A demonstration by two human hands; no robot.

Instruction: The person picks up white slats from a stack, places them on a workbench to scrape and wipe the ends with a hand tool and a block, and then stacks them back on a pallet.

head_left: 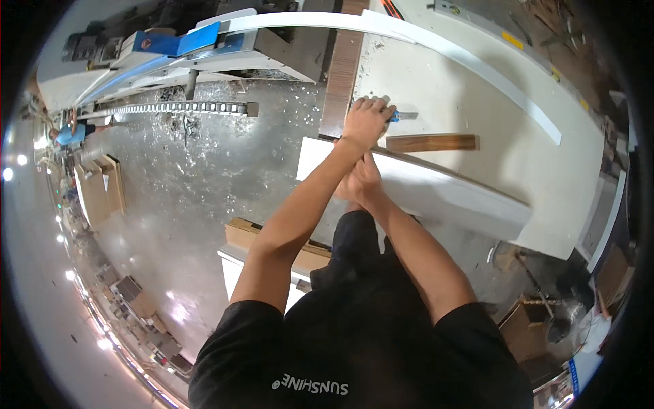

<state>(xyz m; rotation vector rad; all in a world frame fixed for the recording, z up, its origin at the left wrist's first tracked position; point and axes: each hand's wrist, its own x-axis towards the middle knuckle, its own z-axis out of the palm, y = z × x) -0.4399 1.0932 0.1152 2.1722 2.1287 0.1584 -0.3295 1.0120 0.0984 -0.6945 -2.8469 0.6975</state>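
Note:
My left hand (366, 123) is closed over the near end of a wood-grain strip, around a utility knife (395, 116) with a blue handle. The knife's grey blade points right. Just below that wrist, my right hand (360, 178) is closed at the upper edge of a long white panel (449, 187), which runs along the front of the worktable. My left wrist hides some of the right hand's fingers. A short brown wood-grain piece (432, 142) lies to the right of the knife. The longer wood-grain strip (343, 78) reaches away toward the far edge.
A long white curved-looking strip (477, 65) crosses the far part of the white worktable (545, 170). At left stand a machine with blue parts (180, 43) and a roller rail (184, 108). Cardboard-topped white pieces (238, 255) sit near my left side. Far left is another person (71, 133).

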